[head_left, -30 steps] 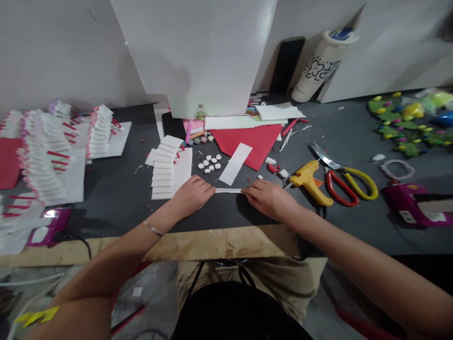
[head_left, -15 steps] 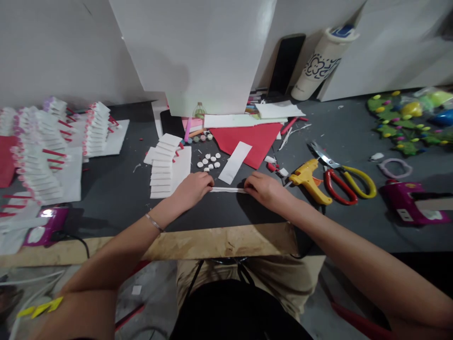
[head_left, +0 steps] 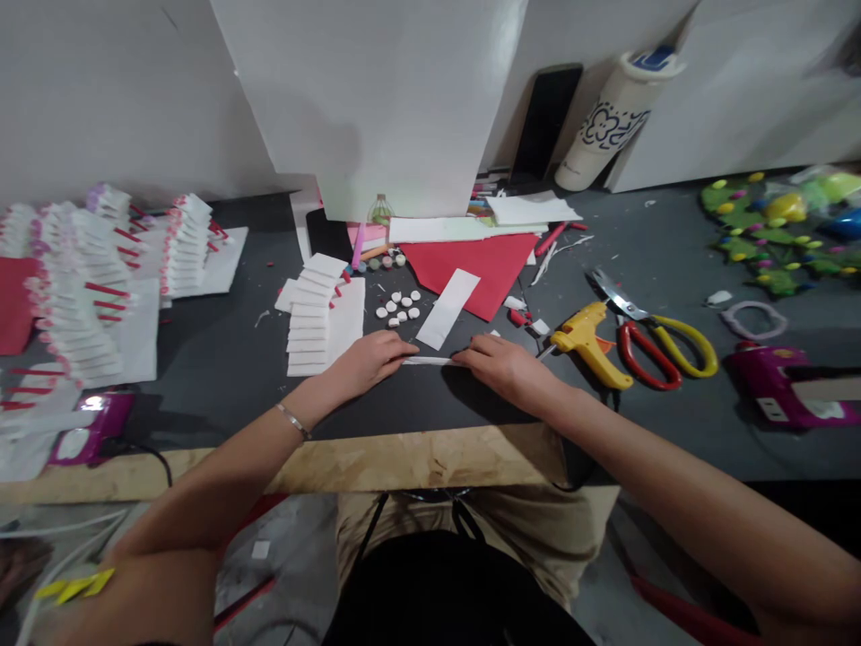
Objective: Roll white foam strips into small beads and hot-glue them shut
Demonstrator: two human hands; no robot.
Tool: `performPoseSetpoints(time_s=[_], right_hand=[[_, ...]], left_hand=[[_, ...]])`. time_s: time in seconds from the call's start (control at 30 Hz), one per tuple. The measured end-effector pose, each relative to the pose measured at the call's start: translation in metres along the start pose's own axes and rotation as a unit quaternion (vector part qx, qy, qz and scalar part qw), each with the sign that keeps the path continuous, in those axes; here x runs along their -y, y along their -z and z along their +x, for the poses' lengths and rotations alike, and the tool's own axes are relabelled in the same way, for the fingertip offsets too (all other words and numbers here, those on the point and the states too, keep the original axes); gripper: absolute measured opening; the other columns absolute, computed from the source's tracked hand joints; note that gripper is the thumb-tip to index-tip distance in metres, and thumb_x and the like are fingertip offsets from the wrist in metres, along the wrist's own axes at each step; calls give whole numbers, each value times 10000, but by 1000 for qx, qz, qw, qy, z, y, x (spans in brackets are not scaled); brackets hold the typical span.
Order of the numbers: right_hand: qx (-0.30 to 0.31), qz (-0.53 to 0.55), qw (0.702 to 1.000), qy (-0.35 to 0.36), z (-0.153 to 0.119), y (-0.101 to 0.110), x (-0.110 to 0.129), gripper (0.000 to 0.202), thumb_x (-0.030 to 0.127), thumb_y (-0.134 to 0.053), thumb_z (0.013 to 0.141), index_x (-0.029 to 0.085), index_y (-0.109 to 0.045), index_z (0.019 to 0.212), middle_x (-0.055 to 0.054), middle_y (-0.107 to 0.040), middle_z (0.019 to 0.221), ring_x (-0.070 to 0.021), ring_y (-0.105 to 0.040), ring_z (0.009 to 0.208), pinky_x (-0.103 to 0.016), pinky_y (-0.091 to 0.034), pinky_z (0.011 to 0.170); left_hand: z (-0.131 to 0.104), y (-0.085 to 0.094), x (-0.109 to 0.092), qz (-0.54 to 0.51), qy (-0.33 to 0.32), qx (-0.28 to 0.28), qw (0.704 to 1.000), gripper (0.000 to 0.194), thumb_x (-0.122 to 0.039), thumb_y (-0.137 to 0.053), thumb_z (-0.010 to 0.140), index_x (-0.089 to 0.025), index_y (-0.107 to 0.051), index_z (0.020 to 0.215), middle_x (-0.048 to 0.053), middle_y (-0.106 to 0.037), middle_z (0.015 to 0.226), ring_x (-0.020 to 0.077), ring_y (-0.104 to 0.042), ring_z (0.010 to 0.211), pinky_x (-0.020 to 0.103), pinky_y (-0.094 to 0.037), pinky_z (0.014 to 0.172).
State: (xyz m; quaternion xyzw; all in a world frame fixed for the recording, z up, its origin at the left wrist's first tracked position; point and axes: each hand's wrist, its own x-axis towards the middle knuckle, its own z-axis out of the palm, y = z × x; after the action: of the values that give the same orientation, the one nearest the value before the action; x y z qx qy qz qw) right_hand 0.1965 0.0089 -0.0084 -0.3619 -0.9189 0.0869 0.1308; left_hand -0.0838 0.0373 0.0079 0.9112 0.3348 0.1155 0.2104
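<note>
A narrow white folded paper strip (head_left: 434, 361) lies across the dark tabletop between my two hands. My left hand (head_left: 380, 357) has its fingers pressed together on the strip's left end, and my right hand (head_left: 494, 361) pinches the right end. Just beyond them a flat white paper rectangle (head_left: 448, 309) rests partly on a sheet of red paper (head_left: 494, 269). Several small white discs (head_left: 398, 309) sit in a cluster beyond my left hand. To the left stands a stepped row of folded white paper pieces (head_left: 308, 327) on a white sheet.
A yellow glue gun (head_left: 587, 341) and scissors with red and yellow handles (head_left: 649, 336) lie to the right. Behind them stand a phone (head_left: 548, 121) and a white tumbler (head_left: 609, 126). Finished-looking stepped paper pieces (head_left: 87, 305) crowd the far left, near a purple device (head_left: 91, 431).
Both hands have shifted slightly inward along the strip, and their fingers lie flatter on it. Less of the strip shows between them. The surrounding things stay put.
</note>
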Motion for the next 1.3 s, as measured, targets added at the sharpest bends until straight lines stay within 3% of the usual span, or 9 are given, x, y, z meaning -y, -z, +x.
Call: performPoseSetpoints(time_s=[0.1,0.4,0.63,0.8,0.9,1.0,1.3], right_hand=[[-1,-16,1000,23,-4,-1,-1,329,63,-415,944,161,-673,1122,-99,-622,893,-215,-561,862,-325,-473,746],[23,-97,992,83,-6,5,1,343,113,-387,971,113,-660,1181,-136,-628,897,-234,-527,863,-339,-463,721],[48,-124,990,43,-15,2,14,370,112,-370,972,108,-621,1244,-132,-632,886,-246,-536,841,-346,-446,658],[56,-145,988,-2,-21,-2,26,404,85,-416,940,139,-555,1315,-115,-634,927,-236,-544,838,-338,-442,679],[58,-151,987,-22,-22,-1,31,385,96,-396,956,158,-561,1299,-112,-636,932,-237,-549,839,-343,-442,689],[58,-155,986,-22,-22,-1,32,393,90,-404,951,136,-553,1312,-117,-640,940,-241,-550,847,-348,-456,701],[32,-149,988,-22,-34,-4,31,469,46,-462,886,80,-531,1349,-151,-636,1001,-262,-535,882,-364,-505,771]], left_hand=[[-4,-3,3,48,-45,-1,998,311,-168,-395,986,-200,-658,1149,67,-621,908,167,-567,839,282,-470,731],[-7,-7,0,178,-83,20,980,375,-176,-324,1019,-210,-624,1242,65,-594,850,193,-514,806,314,-424,726],[-12,-4,-16,261,-105,47,959,315,-75,-427,967,-124,-584,1236,101,-642,911,201,-558,822,327,-414,715],[-10,-8,-42,305,-48,73,948,274,-87,-436,950,-107,-619,1154,113,-648,935,217,-555,817,340,-395,647],[-4,-13,-53,303,-12,75,950,386,-189,-448,974,-168,-533,1350,97,-644,901,233,-544,810,347,-367,611],[1,-17,-57,303,6,78,950,456,-224,-441,992,-241,-448,1447,85,-638,874,234,-540,814,341,-335,596],[2,-19,-57,311,5,98,945,446,-204,-435,1003,-227,-456,1448,94,-642,899,235,-551,856,338,-328,608]])
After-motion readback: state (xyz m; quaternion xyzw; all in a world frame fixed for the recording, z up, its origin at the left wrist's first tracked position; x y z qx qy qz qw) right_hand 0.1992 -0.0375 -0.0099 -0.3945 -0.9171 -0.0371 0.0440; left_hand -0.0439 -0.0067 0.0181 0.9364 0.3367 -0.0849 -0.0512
